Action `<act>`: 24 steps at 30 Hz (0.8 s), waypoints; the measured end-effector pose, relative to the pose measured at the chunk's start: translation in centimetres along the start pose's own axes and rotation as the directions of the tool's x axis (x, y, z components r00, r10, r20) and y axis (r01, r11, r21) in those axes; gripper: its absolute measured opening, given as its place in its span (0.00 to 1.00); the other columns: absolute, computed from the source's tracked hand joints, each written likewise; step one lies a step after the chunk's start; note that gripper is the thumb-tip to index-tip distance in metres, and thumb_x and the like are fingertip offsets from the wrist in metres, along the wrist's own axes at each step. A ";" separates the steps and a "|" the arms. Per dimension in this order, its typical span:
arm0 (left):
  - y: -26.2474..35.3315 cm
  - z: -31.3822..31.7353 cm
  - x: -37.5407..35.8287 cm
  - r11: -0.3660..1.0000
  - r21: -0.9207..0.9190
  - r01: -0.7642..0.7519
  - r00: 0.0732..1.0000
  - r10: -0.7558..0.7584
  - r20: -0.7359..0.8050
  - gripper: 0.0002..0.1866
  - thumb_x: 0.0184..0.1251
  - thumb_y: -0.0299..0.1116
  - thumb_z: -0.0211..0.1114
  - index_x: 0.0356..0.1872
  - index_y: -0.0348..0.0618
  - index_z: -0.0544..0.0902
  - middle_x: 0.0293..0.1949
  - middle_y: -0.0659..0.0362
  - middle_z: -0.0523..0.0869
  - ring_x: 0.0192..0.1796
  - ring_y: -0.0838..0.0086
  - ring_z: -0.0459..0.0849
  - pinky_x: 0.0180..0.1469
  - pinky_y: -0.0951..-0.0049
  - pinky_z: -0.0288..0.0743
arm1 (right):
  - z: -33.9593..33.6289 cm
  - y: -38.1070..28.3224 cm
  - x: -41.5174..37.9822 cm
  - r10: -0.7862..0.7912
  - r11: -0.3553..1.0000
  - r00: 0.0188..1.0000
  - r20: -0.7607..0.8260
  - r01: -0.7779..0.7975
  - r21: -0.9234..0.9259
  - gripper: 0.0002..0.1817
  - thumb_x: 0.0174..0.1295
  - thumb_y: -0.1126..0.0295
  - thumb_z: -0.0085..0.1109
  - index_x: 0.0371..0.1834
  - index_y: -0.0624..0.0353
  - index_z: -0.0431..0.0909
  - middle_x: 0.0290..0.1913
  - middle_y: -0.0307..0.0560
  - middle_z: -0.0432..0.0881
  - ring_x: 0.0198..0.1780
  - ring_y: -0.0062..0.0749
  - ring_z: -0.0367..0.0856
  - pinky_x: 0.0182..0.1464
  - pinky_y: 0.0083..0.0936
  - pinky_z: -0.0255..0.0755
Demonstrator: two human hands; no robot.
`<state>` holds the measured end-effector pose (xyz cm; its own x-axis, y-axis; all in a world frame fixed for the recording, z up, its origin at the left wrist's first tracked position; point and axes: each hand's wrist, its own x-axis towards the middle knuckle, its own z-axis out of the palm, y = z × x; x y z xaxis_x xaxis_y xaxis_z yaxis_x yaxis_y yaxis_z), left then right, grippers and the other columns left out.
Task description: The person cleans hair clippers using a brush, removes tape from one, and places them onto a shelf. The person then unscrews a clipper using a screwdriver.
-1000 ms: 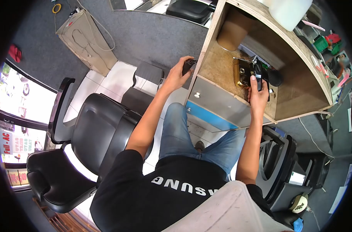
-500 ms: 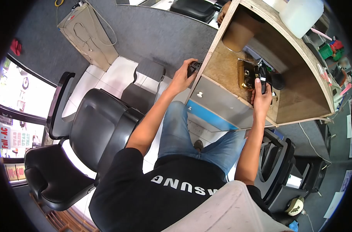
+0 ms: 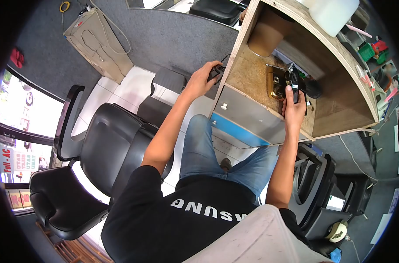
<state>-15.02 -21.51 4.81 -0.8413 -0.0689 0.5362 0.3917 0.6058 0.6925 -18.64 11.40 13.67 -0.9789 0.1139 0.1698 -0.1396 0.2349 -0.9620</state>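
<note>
My left hand [image 3: 200, 79] is wrapped round a small black device [image 3: 215, 72], left of the cabinet's side panel. Inside the open shelf [image 3: 243, 72], my right hand [image 3: 295, 107] grips a black clipper [image 3: 295, 87], its thumb lying along the body. Beside the clipper is a dark and gold-coloured object [image 3: 276, 82] on the brown shelf surface. Another black rounded item [image 3: 313, 89] lies just right of the clipper. What the fingers under the clipper touch is hidden.
A brown cylinder [image 3: 268, 37] stands at the back of the shelf. A whitish container [image 3: 333, 15] is on the cabinet top. Below are a grey drawer [image 3: 247, 114] and a blue one [image 3: 239, 130]. Black chairs [image 3: 116, 144] stand at the left.
My left hand has moved a little left, away from the cabinet's side panel, with the black device. The view has shifted slightly; my right hand still holds the clipper.
</note>
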 end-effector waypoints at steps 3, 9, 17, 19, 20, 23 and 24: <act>0.2 0.3 -0.5 0.999 -0.017 0.049 0.998 -0.048 0.026 0.30 0.75 0.27 0.69 0.74 0.48 0.70 0.59 0.42 0.86 0.60 0.44 0.86 0.61 0.52 0.79 | -0.2 0.2 0.1 0.000 1.000 1.000 0.008 -0.001 0.010 0.24 0.75 0.49 0.71 0.51 0.60 0.78 0.24 0.32 0.76 0.19 0.13 0.68 0.20 0.18 0.61; -0.3 0.6 -1.1 0.995 -0.037 0.093 0.988 -0.088 0.125 0.37 0.74 0.28 0.68 0.80 0.43 0.62 0.60 0.34 0.84 0.62 0.36 0.83 0.65 0.48 0.76 | -0.6 1.0 0.5 0.008 1.000 1.000 0.019 -0.008 -0.016 0.28 0.74 0.49 0.72 0.56 0.65 0.80 0.25 0.33 0.78 0.21 0.15 0.70 0.22 0.20 0.62; -1.3 0.2 -0.9 0.993 -0.119 0.025 0.977 0.002 0.215 0.40 0.71 0.24 0.67 0.80 0.36 0.57 0.71 0.35 0.75 0.77 0.47 0.75 0.78 0.56 0.66 | -0.5 0.8 0.4 -0.029 0.999 0.999 0.024 0.029 -0.026 0.23 0.75 0.49 0.71 0.48 0.60 0.80 0.24 0.32 0.75 0.20 0.13 0.68 0.21 0.18 0.63; -1.7 0.1 -0.7 0.990 -0.122 0.073 0.960 -0.037 0.278 0.41 0.73 0.23 0.68 0.81 0.33 0.54 0.75 0.36 0.71 0.82 0.54 0.69 0.82 0.60 0.61 | -0.5 1.0 0.4 -0.040 0.999 0.999 0.022 0.040 -0.030 0.23 0.75 0.49 0.71 0.49 0.60 0.80 0.25 0.32 0.75 0.20 0.13 0.68 0.22 0.18 0.62; -1.8 0.3 -0.7 0.987 -0.136 0.084 0.960 -0.044 0.276 0.41 0.72 0.23 0.68 0.81 0.34 0.54 0.75 0.36 0.72 0.81 0.55 0.69 0.82 0.60 0.61 | -0.5 1.3 0.5 -0.053 0.998 0.998 0.018 0.053 -0.032 0.23 0.75 0.49 0.71 0.49 0.60 0.80 0.25 0.32 0.75 0.20 0.13 0.68 0.22 0.18 0.62; -1.9 0.5 -0.8 0.972 -0.184 0.143 0.953 -0.086 0.289 0.42 0.70 0.22 0.68 0.80 0.35 0.55 0.74 0.38 0.72 0.81 0.57 0.68 0.82 0.61 0.58 | -0.5 2.6 1.1 -0.109 0.993 0.994 0.007 0.109 -0.051 0.23 0.75 0.50 0.71 0.49 0.61 0.80 0.25 0.32 0.75 0.21 0.13 0.69 0.22 0.18 0.62; -1.9 0.4 -0.8 0.962 -0.204 0.179 0.945 -0.111 0.307 0.42 0.69 0.22 0.68 0.80 0.36 0.55 0.74 0.38 0.72 0.80 0.58 0.68 0.82 0.62 0.58 | -0.5 2.7 1.2 -0.120 0.991 0.993 0.004 0.120 -0.053 0.23 0.75 0.50 0.71 0.49 0.61 0.80 0.25 0.32 0.75 0.21 0.13 0.69 0.22 0.18 0.62</act>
<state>-15.18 -22.24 2.87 -0.9531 0.1106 0.2818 0.3020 0.4092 0.8610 -20.16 12.64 11.35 -0.9556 0.0808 0.2835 -0.2483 0.2973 -0.9219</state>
